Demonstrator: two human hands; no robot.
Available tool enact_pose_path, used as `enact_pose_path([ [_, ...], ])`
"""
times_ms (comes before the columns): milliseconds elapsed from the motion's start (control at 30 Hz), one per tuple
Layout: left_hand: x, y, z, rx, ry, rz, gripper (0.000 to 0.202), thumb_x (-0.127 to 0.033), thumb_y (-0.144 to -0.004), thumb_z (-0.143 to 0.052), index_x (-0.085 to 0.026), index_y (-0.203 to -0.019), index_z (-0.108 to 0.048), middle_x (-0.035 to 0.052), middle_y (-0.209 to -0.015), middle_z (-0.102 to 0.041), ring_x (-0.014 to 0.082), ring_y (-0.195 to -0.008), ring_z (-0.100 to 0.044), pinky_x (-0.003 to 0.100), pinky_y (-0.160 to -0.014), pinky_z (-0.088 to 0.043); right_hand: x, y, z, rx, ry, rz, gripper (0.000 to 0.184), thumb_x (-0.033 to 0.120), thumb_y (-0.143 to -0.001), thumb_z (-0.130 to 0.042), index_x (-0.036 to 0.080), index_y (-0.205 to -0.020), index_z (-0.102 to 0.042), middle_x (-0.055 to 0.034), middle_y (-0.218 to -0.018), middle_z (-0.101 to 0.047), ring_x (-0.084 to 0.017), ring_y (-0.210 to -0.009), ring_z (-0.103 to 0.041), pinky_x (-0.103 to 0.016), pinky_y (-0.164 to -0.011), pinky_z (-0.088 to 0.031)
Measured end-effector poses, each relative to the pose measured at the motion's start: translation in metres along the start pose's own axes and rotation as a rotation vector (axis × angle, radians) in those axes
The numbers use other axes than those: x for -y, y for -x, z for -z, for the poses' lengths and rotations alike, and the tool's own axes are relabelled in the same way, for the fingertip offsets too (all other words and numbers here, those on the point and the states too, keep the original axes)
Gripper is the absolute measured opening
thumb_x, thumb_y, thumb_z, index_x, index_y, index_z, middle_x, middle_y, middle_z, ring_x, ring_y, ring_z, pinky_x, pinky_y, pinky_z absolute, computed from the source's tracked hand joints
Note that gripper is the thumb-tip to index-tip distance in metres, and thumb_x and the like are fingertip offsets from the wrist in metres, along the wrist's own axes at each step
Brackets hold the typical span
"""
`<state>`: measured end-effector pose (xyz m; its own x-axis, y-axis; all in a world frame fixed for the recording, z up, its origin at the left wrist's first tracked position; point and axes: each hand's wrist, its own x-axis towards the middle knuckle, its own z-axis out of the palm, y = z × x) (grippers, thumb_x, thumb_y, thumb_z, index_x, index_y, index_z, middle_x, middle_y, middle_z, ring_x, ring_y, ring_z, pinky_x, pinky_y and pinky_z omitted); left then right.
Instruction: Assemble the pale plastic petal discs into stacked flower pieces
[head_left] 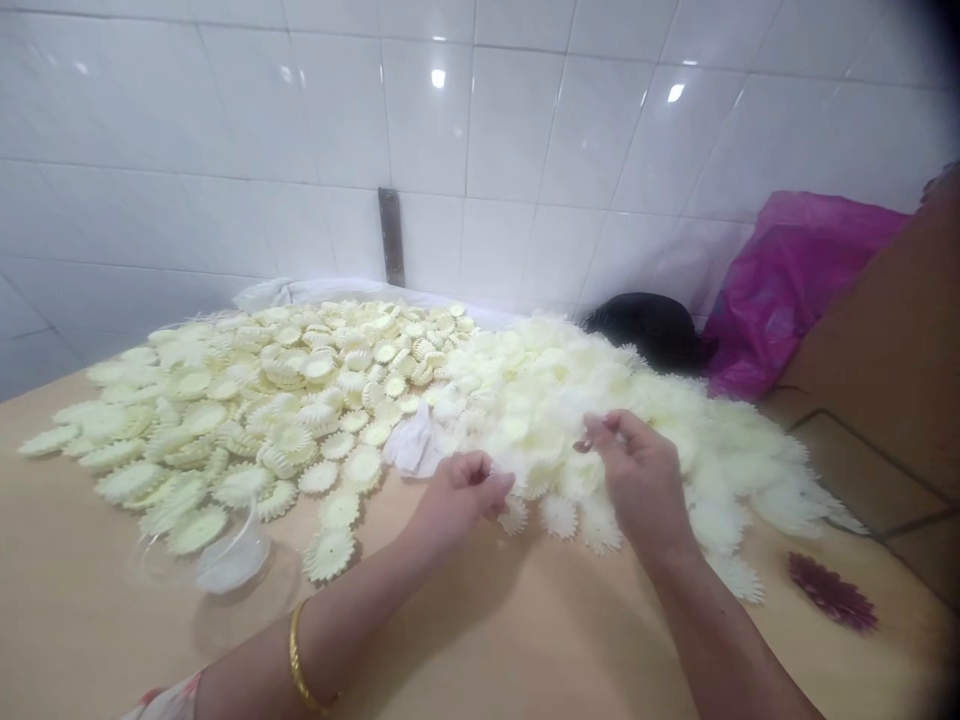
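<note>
My left hand point(459, 492) is curled shut near the front edge of a big heap of cream fabric petal discs point(600, 400), fingers pinched on something small and pale that I cannot make out. My right hand point(637, 470) is raised just to its right, thumb and fingertips pinched together over the same heap, with a pale petal piece seemingly between them. A second pile of stacked, ribbed cream discs point(285, 400) spreads to the left. A gold bangle point(300, 670) circles my left wrist.
A clear plastic dish point(232, 560) lies at the front left on the tan table point(487, 640). A dark maroon petal disc point(832, 592) lies at the right. A magenta plastic bag point(787, 280), a black object point(645, 325) and a white tiled wall stand behind.
</note>
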<state>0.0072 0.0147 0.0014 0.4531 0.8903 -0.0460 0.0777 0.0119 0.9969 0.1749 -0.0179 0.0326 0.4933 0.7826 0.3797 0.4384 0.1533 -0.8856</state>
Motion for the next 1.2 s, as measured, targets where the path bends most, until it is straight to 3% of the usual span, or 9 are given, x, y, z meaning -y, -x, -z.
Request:
enact_pose_path([
  [133, -0.002, 0.005, -0.003, -0.078, -0.441, -0.277, 0.021, -0.037, -0.071, -0.059, -0.017, -0.077, -0.061, 0.0056, -0.081, -0.058, 0.0198, -0.08, -0.052, 0.031, -0.068, -0.04, -0.006, -0.003, -0.003, 0.144, -0.13, -0.022, 0.026, 0.037, -0.077, -0.053, 0.018, -0.06, -0.052, 0.0003, -0.059, -0.056, -0.013, -0.06, -0.051, -0.024, -0.053, -0.038],
  [233, -0.006, 0.009, -0.006, -0.132, -0.522, -0.396, 0.031, -0.039, -0.072, -0.058, -0.019, -0.095, -0.062, 0.0073, -0.095, -0.058, 0.0225, -0.093, -0.048, 0.033, -0.077, -0.039, -0.007, 0.002, -0.008, 0.157, -0.063, 0.072, 0.024, 0.036, -0.079, -0.051, 0.018, -0.065, -0.054, 0.0001, -0.062, -0.057, -0.014, -0.062, -0.053, -0.025, -0.057, -0.04],
  [367, -0.009, 0.007, -0.004, -0.074, -0.201, -0.15, 0.038, -0.049, -0.079, -0.045, -0.015, -0.075, -0.061, 0.0047, -0.073, -0.058, 0.0144, -0.067, -0.05, 0.027, -0.061, -0.038, -0.006, 0.014, -0.015, 0.172, 0.194, 0.448, 0.017, 0.026, -0.083, -0.047, 0.018, -0.073, -0.059, -0.0025, -0.069, -0.057, -0.016, -0.066, -0.052, -0.027, -0.062, -0.041],
  [500, -0.004, 0.0, 0.0, -0.052, 0.208, 0.07, 0.033, -0.047, -0.071, -0.055, -0.015, -0.067, -0.055, 0.0032, -0.066, -0.057, 0.011, -0.058, -0.049, 0.023, -0.052, -0.034, -0.004, 0.021, -0.017, 0.325, 0.375, 0.753, 0.02, 0.018, -0.083, -0.045, 0.018, -0.077, -0.064, -0.0043, -0.064, -0.052, -0.017, -0.065, -0.049, -0.03, -0.061, -0.041],
  [633, -0.001, -0.002, 0.0, -0.103, 0.118, 0.029, 0.021, -0.035, -0.066, -0.063, -0.016, -0.062, -0.054, -0.0017, -0.056, -0.049, 0.0088, -0.051, -0.043, 0.022, -0.051, -0.032, -0.001, 0.016, -0.012, 0.338, 0.213, 0.566, 0.018, 0.024, -0.084, -0.046, 0.02, -0.09, -0.062, -0.0056, -0.078, -0.061, -0.019, -0.075, -0.056, -0.031, -0.067, -0.044],
  [733, -0.003, 0.001, -0.002, -0.191, -0.116, -0.138, 0.019, -0.033, -0.067, -0.063, -0.017, -0.076, -0.063, 0.0026, -0.075, -0.056, 0.0135, -0.071, -0.049, 0.023, -0.06, -0.036, 0.003, 0.014, -0.008, 0.325, 0.112, 0.269, 0.027, 0.028, -0.086, -0.042, 0.022, -0.109, -0.054, -0.0027, -0.077, -0.062, -0.016, -0.063, -0.056, -0.028, -0.057, -0.045],
  [833, -0.007, 0.004, -0.003, -0.175, -0.13, -0.172, 0.024, -0.038, -0.073, -0.057, -0.017, -0.082, -0.063, 0.0039, -0.082, -0.057, 0.0148, -0.077, -0.05, 0.024, -0.063, -0.036, 0.006, 0.017, -0.008, 0.38, -0.008, 0.063, 0.044, 0.032, -0.083, -0.047, 0.024, -0.125, -0.038, 0.0018, -0.067, -0.059, -0.013, -0.054, -0.054, -0.024, -0.048, -0.042],
  [1000, -0.01, 0.005, -0.002, 0.022, 0.161, -0.021, 0.023, -0.038, -0.072, -0.059, -0.015, -0.072, -0.058, 0.0014, -0.066, -0.054, 0.0109, -0.062, -0.049, 0.022, -0.053, -0.032, 0.004, 0.023, -0.017, 0.471, -0.107, -0.026, 0.034, 0.034, -0.077, -0.057, 0.019, -0.106, -0.046, 0.0017, -0.066, -0.058, -0.015, -0.062, -0.057, -0.025, -0.055, -0.043],
  [1200, -0.008, 0.002, -0.001, -0.093, 0.187, -0.036, 0.018, -0.03, -0.07, -0.061, -0.015, -0.065, -0.052, -0.0022, -0.056, -0.049, 0.0073, -0.052, -0.044, 0.02, -0.048, -0.029, 0.0, 0.018, -0.017, 0.495, -0.188, -0.04, 0.017, 0.035, -0.075, -0.058, 0.018, -0.077, -0.053, 0.0003, -0.064, -0.057, -0.014, -0.061, -0.054, -0.025, -0.056, -0.043],
])
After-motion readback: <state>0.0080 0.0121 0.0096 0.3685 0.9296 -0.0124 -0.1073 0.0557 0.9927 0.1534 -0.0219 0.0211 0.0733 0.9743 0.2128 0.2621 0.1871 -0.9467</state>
